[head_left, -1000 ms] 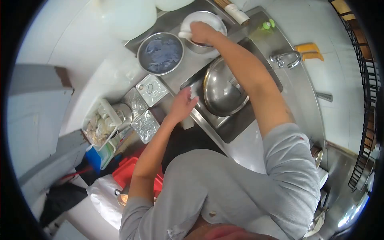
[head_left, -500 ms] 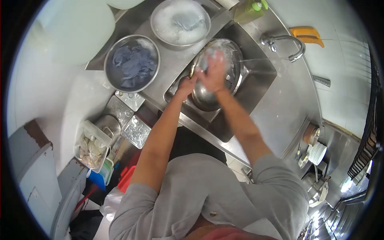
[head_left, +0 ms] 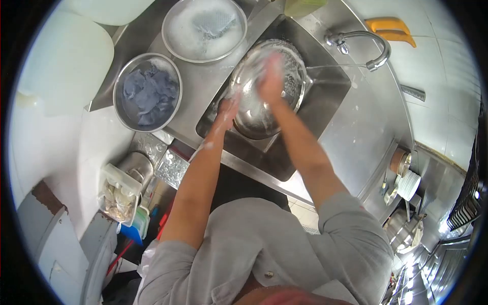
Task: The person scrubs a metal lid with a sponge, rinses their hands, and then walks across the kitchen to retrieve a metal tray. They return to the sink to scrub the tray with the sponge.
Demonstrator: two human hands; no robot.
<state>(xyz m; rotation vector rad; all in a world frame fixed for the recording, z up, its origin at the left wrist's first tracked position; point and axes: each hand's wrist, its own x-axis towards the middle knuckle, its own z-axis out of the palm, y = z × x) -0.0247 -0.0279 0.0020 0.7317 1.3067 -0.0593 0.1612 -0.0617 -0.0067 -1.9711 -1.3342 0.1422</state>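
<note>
A large shiny metal basin (head_left: 254, 122), streaked with suds, rests tilted in the steel sink (head_left: 323, 114). My left hand (head_left: 229, 109) grips its left rim, the fingers partly hidden by the edge. Over the basin's soapy surface is my right hand (head_left: 271, 81), smeared by motion; whether it holds a scrubber cannot be made out. From the curved tap (head_left: 377, 61) a thin stream of water runs sideways toward the basin.
On the counter left of the sink stand a metal bowl of foamy water (head_left: 175, 46) with a cloth in it and another bowl (head_left: 117, 94) with blue-grey cloths (head_left: 150, 94). A green bottle (head_left: 302, 6) stands behind the sink. Orange-handled tool (head_left: 391, 30) lies by the wall.
The view has shifted, so the bowls sit further left. My right hand has moved over the basin's suds, and more of its soapy surface shows. My left hand stays at the rim.
</note>
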